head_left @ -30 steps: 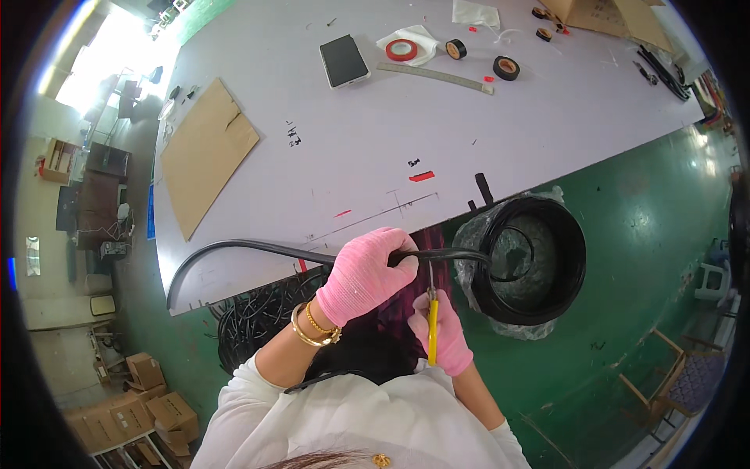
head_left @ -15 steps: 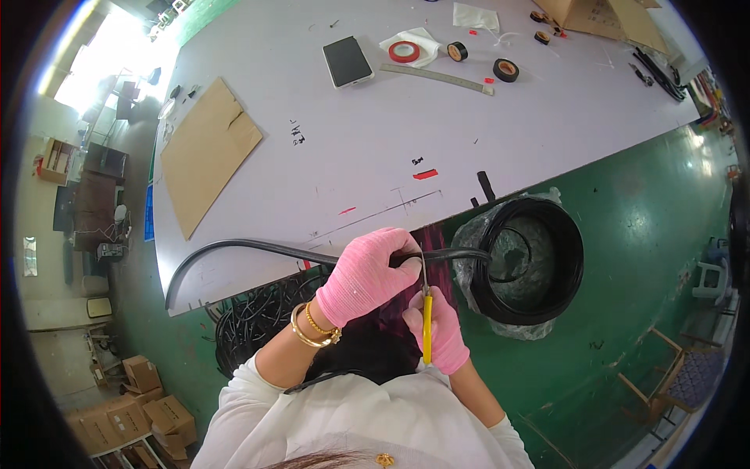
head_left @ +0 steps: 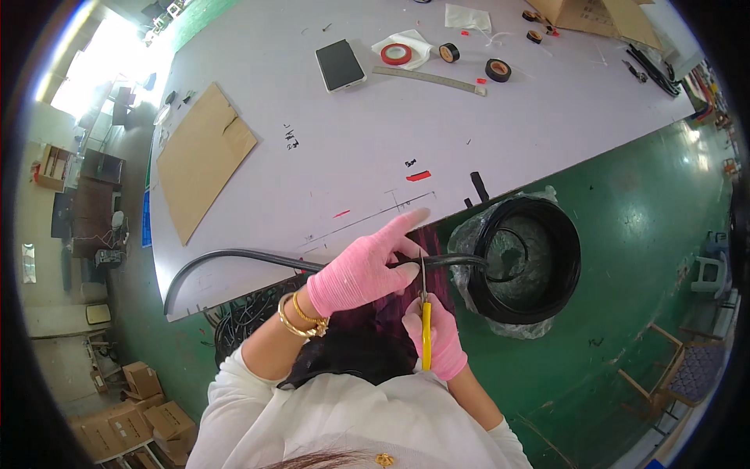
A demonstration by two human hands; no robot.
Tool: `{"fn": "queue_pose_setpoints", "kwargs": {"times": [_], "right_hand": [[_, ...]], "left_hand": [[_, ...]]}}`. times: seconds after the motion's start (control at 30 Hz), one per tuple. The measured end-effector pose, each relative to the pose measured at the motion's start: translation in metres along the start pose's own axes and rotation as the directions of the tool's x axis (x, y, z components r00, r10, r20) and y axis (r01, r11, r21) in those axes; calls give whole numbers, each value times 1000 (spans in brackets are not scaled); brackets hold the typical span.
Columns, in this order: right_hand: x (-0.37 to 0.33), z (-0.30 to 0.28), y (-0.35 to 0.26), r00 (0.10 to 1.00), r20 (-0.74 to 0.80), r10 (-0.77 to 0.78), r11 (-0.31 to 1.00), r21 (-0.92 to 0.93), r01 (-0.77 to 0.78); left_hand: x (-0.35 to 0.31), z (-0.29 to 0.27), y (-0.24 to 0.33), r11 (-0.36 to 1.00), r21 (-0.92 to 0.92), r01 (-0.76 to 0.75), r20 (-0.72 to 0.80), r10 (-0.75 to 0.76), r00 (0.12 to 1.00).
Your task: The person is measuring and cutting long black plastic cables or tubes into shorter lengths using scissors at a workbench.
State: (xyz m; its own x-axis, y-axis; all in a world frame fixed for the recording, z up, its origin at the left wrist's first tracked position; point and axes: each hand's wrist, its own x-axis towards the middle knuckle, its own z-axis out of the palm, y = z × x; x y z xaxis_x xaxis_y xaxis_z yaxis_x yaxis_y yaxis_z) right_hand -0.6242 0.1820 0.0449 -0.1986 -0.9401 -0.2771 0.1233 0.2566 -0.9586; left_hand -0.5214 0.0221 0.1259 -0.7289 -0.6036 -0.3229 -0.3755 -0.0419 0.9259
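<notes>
At the far left a flat piece of brown cardboard [head_left: 205, 160] lies on the pale grey worktable [head_left: 344, 148]. A black hose [head_left: 234, 258] curves up from the table's near left corner and runs rightward along the near edge. Below that edge a tangle of black cables [head_left: 242, 320] sits on the green floor [head_left: 648, 234]. The left hand [head_left: 361, 270], in a pink glove with gold bangles [head_left: 297, 314] at the wrist, is closed around the hose at the table edge, its forefinger stretched out flat towards the table. Just right of it the right hand [head_left: 436, 336], also in a pink glove, grips the yellow handles of a pair of scissors [head_left: 424, 313]; the blades point up and meet the hose beside the left hand, though whether they are closed on it cannot be told. Farther back on the table lie a dark phone [head_left: 341, 65], a roll of red tape [head_left: 397, 54] on white paper, a steel ruler [head_left: 428, 80] and black tape rolls [head_left: 498, 70]. To the right the hose runs on into a large black coil [head_left: 539, 262] resting on clear plastic wrap on the floor
</notes>
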Motion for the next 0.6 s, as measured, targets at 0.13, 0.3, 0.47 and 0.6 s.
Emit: {"fn": "queue_pose_setpoints", "kwargs": {"times": [0.13, 0.3, 0.47, 0.6], "right_hand": [[-3, -3, 11, 1000, 8, 27, 995, -98, -26], [-8, -11, 4, 981, 108, 159, 987, 3, -161], [-16, -18, -16, 908, 134, 397, 889, 188, -417], [-18, -17, -12, 922, 81, 378, 922, 61, -383]], "left_hand": [[15, -14, 8, 967, -175, 183, 392, -103, 914], [32, -18, 7, 943, -239, 233, 586, -51, 809], [34, -17, 6, 938, -254, 235, 609, -33, 792], [33, -16, 6, 922, -282, 264, 625, -32, 780]]}}
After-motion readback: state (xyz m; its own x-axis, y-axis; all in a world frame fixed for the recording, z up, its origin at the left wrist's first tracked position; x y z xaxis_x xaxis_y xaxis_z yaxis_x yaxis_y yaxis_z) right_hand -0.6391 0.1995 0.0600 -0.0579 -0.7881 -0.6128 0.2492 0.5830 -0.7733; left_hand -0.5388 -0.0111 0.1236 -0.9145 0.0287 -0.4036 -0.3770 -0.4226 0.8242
